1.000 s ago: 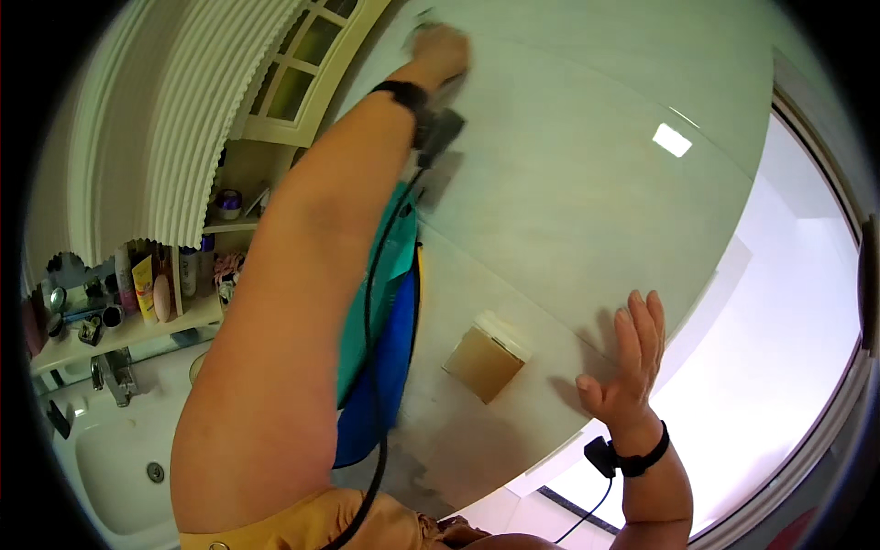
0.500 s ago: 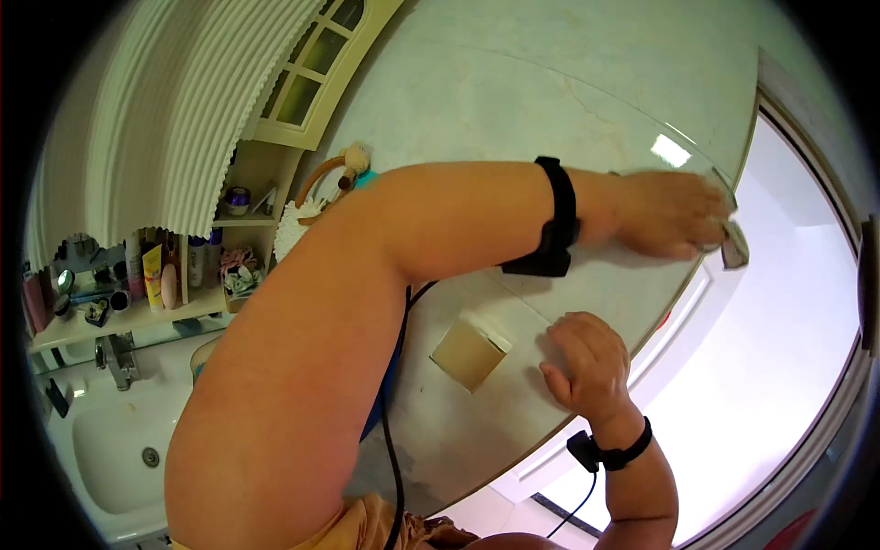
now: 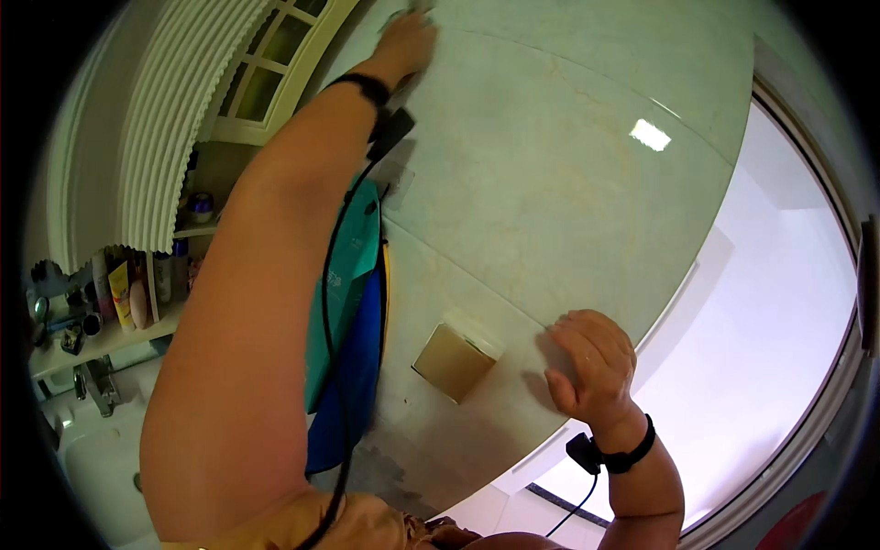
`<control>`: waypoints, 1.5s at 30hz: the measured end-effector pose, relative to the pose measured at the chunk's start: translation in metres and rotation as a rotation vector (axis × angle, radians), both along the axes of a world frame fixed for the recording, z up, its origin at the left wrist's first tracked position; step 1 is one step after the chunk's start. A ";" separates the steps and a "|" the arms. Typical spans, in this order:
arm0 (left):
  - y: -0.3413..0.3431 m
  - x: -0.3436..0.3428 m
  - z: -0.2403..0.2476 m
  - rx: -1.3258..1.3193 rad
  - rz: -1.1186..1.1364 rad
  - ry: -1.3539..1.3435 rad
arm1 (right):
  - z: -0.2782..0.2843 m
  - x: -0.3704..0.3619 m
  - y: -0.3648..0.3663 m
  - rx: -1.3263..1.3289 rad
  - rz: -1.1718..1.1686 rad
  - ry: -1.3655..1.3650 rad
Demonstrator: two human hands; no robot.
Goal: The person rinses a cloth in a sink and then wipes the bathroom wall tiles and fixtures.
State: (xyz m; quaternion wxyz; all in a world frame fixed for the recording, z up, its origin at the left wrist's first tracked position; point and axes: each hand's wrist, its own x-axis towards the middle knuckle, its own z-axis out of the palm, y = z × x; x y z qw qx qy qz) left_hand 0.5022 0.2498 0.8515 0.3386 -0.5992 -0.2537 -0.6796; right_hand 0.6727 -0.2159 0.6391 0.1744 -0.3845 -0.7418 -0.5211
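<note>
My left arm reaches far up the marbled tile wall (image 3: 568, 165). At the top edge of the picture, my left hand (image 3: 406, 44) is closed on a greyish cloth (image 3: 392, 20), pressed to the tiles; most of the cloth is hidden or cut off. Lower right, my right hand (image 3: 591, 362) leans on the wall near the doorway edge, thumb apart and fingers loosely bent, holding nothing. Left of it, a small box-shaped fixture (image 3: 456, 360) with a tan face juts from the wall. Both wrists wear black bands with small devices and cables.
Teal and blue bags (image 3: 353, 339) hang beside my left arm. At far left are a white sink (image 3: 96, 458) with a faucet (image 3: 98, 385), a shelf (image 3: 119, 346) of bottles and tubes, a cabinet door (image 3: 266, 73) and a pleated curtain (image 3: 160, 119). A bright doorway (image 3: 770, 321) opens at right.
My left hand has swept with the cloth from the wall's right edge to the upper left. The hanging bags have come into fuller view. My right hand stays put.
</note>
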 end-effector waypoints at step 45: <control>-0.226 0.038 -0.349 -0.198 -0.830 0.120 | -0.003 0.030 0.001 0.135 0.164 -0.130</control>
